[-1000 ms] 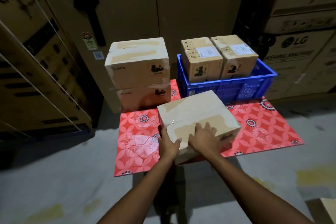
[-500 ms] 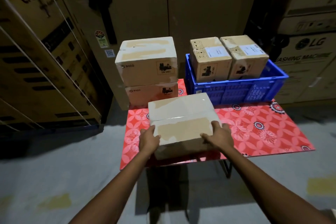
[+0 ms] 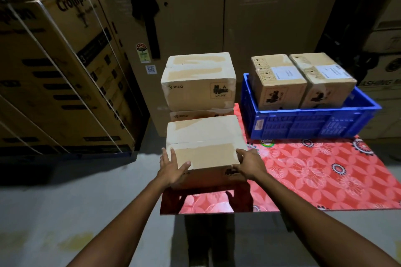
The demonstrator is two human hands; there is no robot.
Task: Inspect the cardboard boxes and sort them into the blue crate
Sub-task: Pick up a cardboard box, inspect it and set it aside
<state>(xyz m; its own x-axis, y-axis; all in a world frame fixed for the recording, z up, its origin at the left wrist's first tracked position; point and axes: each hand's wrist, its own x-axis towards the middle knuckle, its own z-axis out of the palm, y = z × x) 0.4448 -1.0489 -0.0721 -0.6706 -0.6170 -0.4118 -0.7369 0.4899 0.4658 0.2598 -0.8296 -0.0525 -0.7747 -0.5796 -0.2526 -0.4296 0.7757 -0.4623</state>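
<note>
Here, the left hand and the right hand gripped a taped cardboard box by its left and right edges, thumbs on top, holding it just above the near left corner of the red-patterned table. Just behind it stood two stacked PICO boxes. The blue crate sat to the right, with two labelled boxes side by side inside.

Dim, dark corners, wide-angle edge warp, soft.
</note>
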